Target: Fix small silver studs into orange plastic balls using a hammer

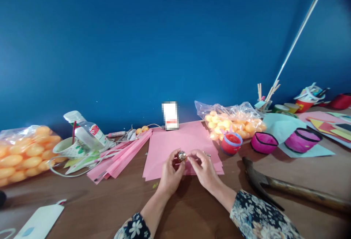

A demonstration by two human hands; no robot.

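- 1 shiny ball (181, 156), gold-toned and small, sits up in the fingers of the left hand (173, 171), above the near part of the pink sheets (181, 134).
- The left hand is curled narrow, thumb and forefinger on either side of the ball.
- The right hand (203, 169) has its thumb and forefinger drawn close together at the ball's right side; I cannot tell whether they pinch anything.
- Both forearms come out of dark flowered sleeves (263, 215) over the brown table (203, 213).
- The sheets lie in a loose stack, edges not lined up.
- At their far edge, by the blue wall (137, 48), stands 1 blurred white item (170, 114).
- Right of the sheets: a clear bag (233, 122) of orange balls, a red cup (230, 147) with a blue rim, and 2 magenta pouches (263, 148) (301, 143), 1 of them on teal paper (276, 122).
- Nearer, a hammer (301, 191) lies with its head toward the right hand, well apart from it.
- Left of the sheets: pink strips (123, 158), a tilted bottle (89, 136) by a tipped paper cup (64, 148), and another bag (27, 155) of orange balls.
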